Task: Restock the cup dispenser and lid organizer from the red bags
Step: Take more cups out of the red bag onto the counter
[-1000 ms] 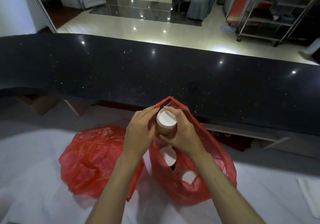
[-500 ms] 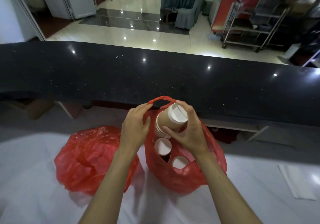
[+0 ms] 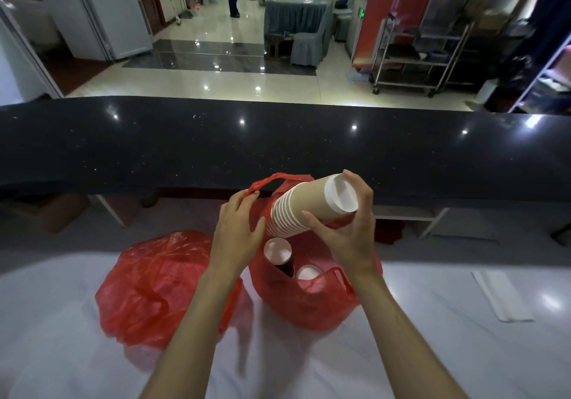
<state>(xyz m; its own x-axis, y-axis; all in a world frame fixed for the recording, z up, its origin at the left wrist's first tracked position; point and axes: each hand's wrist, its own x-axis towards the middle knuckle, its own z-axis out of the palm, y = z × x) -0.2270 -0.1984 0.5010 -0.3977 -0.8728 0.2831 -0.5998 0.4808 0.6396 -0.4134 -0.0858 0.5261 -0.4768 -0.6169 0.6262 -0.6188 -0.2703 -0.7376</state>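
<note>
My right hand (image 3: 350,231) grips a stack of brown paper cups (image 3: 312,205), tilted with its white base toward the upper right, above an open red bag (image 3: 306,303). Two more cup stacks (image 3: 278,252) stand inside that bag, their white bottoms up. My left hand (image 3: 238,231) holds the bag's left side, fingertips at its handle loop (image 3: 262,184). A second red bag (image 3: 151,287), bunched closed, lies on the white surface to the left. No dispenser or lid organizer is in view.
A long black counter (image 3: 185,148) runs across just behind the bags. A white folded paper strip (image 3: 500,295) lies on the white table (image 3: 432,352) at the right. Beyond the counter are a tiled floor, a metal trolley (image 3: 423,55) and a standing person far back.
My right hand has drawn the cup stack up out of the bag and tipped it toward the right. My left hand stays at the bag's handle.
</note>
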